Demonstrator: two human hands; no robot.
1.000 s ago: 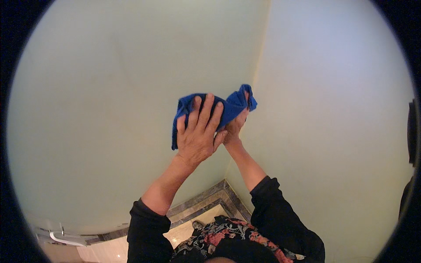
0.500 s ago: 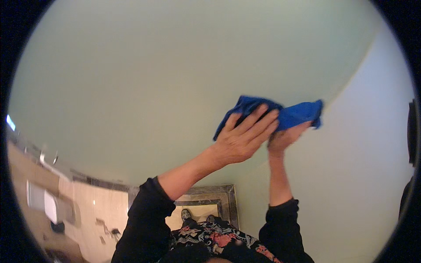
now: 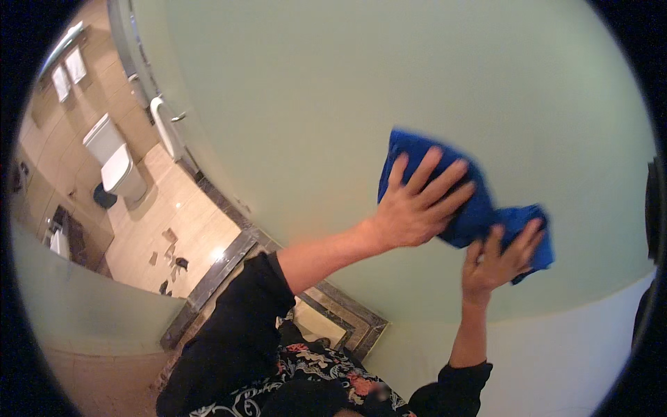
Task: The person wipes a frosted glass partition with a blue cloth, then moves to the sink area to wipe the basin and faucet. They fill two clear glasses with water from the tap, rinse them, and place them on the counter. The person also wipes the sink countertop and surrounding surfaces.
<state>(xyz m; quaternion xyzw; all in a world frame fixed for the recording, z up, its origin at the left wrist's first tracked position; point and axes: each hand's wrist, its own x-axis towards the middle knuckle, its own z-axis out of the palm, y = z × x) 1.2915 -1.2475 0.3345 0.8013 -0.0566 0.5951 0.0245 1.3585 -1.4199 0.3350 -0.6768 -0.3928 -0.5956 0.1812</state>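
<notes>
A blue cloth [image 3: 483, 208] is pressed against a pale green frosted panel [image 3: 313, 104]. My left hand [image 3: 417, 208] holds the upper left part of the cloth, palm toward the panel and fingers spread over it. Lower and further right, my right hand [image 3: 495, 265] has its fingers bent over the cloth's other end. The cloth spans both hands as one strip, narrowing between them. Its underside and the right palm are hidden.
At the left, past the panel's edge with a white handle [image 3: 165, 125], is a bathroom with a toilet [image 3: 118, 165], a dark bin [image 3: 104, 197] and hanging towels [image 3: 75, 66]. Small items lie on its tiled floor [image 3: 187, 226]. A dark stone sill [image 3: 222, 267] runs below.
Both hands and the cloth have shifted right; the right hand has also dropped lower, its fingers now showing over the cloth. The view has turned, bringing more of the bathroom into sight.
</notes>
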